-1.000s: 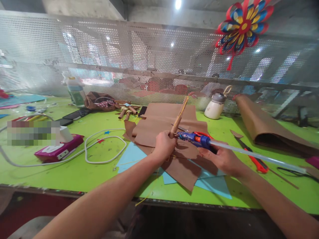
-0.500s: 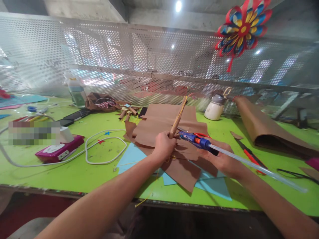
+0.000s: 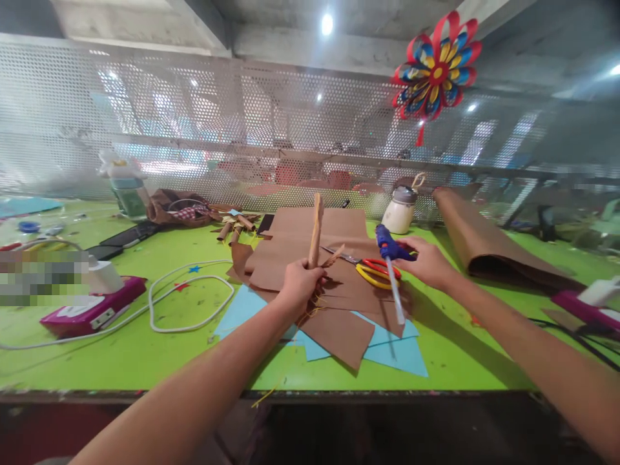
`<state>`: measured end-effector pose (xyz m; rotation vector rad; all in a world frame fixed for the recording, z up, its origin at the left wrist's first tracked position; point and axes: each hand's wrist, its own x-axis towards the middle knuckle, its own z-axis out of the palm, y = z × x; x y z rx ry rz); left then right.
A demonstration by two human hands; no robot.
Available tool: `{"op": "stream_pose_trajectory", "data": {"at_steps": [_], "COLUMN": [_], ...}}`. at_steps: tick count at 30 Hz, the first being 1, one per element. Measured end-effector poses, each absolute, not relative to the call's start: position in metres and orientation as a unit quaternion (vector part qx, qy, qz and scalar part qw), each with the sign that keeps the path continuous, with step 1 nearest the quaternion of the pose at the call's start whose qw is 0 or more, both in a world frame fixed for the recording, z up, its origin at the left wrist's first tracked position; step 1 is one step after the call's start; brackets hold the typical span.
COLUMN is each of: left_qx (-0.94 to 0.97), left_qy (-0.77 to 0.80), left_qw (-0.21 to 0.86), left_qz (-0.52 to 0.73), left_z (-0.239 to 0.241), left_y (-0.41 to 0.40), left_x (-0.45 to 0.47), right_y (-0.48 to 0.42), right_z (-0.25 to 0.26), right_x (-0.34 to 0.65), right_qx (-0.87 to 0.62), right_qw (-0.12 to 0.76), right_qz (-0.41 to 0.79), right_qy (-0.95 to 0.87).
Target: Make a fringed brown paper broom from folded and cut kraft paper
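Note:
My left hand (image 3: pixel 301 285) is closed round the lower end of a rolled brown paper stick (image 3: pixel 316 230), held nearly upright above the brown paper sheets (image 3: pixel 310 245). Thin yellow strands hang below that fist. My right hand (image 3: pixel 429 261) grips a blue glue gun (image 3: pixel 387 243), its nozzle pointing up and away and its clear glue stick (image 3: pixel 396 298) sticking out toward me. Red and yellow scissors (image 3: pixel 378 270) lie on the brown paper between my hands.
The green table (image 3: pixel 145 342) carries light-blue paper (image 3: pixel 397 354), a white cable loop (image 3: pixel 188 302), a pink device (image 3: pixel 82 310), a white bottle (image 3: pixel 400 210), a brown paper roll (image 3: pixel 479 239) and small paper rolls (image 3: pixel 235 227). A perforated metal screen (image 3: pixel 194 129) with a paper pinwheel (image 3: pixel 436 68) closes the back.
My right hand has drawn the glue gun away from the stick to the right and turned it, so the glue stick now points toward me. The stick stands more upright. The view shifted right.

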<state>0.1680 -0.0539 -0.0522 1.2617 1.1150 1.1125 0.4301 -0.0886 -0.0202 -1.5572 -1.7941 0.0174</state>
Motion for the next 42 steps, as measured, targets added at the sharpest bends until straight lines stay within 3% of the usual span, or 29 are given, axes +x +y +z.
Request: {"op": "stream_pose_trajectory", "data": {"at_steps": [5,12,19,24,31,34,42], "left_qx": [0.517,0.535,0.528,0.523,0.516,0.518,0.539], "left_qy": [0.451,0.449,0.453,0.433,0.382,0.369,0.357], "left_qw": [0.538,0.529,0.532,0.552,0.584,0.588,0.586], "left_qz": [0.49,0.483,0.483,0.484,0.498,0.499,0.489], "left_z": [-0.053,-0.058,-0.052,-0.046,-0.042,-0.04,-0.04], "left_y": [-0.051,-0.047,-0.054,-0.06,-0.062,-0.064,-0.067], "left_x": [0.167,0.168,0.169,0.17,0.169,0.169,0.172], "right_y": [-0.072,-0.069,-0.073,-0.09,-0.079,-0.071,-0.067], "right_z": [-0.028,-0.041,-0.028,0.002,-0.014,-0.023,-0.027], "right_x": [0.44,0.442,0.447,0.408,0.333,0.317,0.322], "right_qx": [-0.564,-0.573,-0.563,-0.564,-0.505,-0.474,-0.478], "right_qw": [0.253,0.225,0.196,0.305,0.353,0.418,0.482], "right_qz": [0.004,0.11,0.086,0.073,0.258,0.302,0.264], "right_qy": [-0.786,-0.78,-0.799,-0.764,-0.745,-0.713,-0.685]}}
